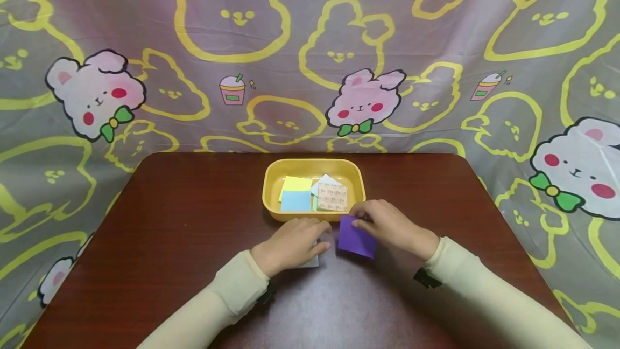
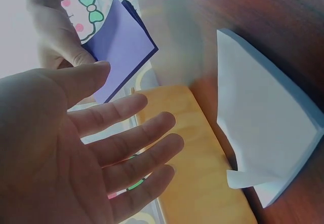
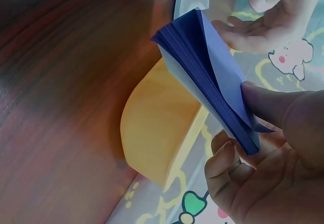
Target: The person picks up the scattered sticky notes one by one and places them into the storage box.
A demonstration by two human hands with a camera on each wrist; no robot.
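My right hand (image 1: 393,229) pinches a purple pad of sticky notes (image 1: 356,238) between thumb and fingers, just in front of the basket. In the right wrist view the pad (image 3: 197,74) shows its stacked edges, with the top sheet lifting away. My left hand (image 1: 293,244) hovers with fingers spread and holds nothing. Beneath it on the table lies a white pad of sticky notes (image 2: 266,107), one corner of its top sheet curled; the head view shows only a part of it. A yellow plastic basket (image 1: 267,193) stands beyond both hands.
Inside the basket lie a yellow note pad (image 1: 296,182), a light blue pad (image 1: 295,201), a patterned tan pad (image 1: 332,198) and a whitish one (image 1: 325,179) partly covered. The dark brown table (image 1: 184,220) ends at a cartoon-printed curtain (image 1: 290,79).
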